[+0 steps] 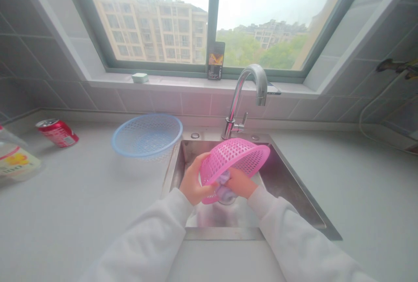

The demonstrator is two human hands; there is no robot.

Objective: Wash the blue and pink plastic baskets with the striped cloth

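Note:
A pink plastic colander (pixel 233 153) is tilted on its side over the steel sink (pixel 294 190). My left hand (pixel 195 181) grips its left rim, thumb on the near side and fingers behind. My right hand (pixel 241 182) reaches into the colander's open side and presses a crumpled light purple cloth (pixel 225 186) against it. The right fingertips are partly hidden by the cloth and the rim. Part of the drain shows below the cloth.
A chrome faucet (pixel 233 112) rises behind the sink. Left of it on the counter stands a blue basket (pixel 148 136), with a red can (pixel 58 133) lying farther left and a plastic bottle (pixel 16 160) at the edge. A phone (pixel 215 62) leans against the window.

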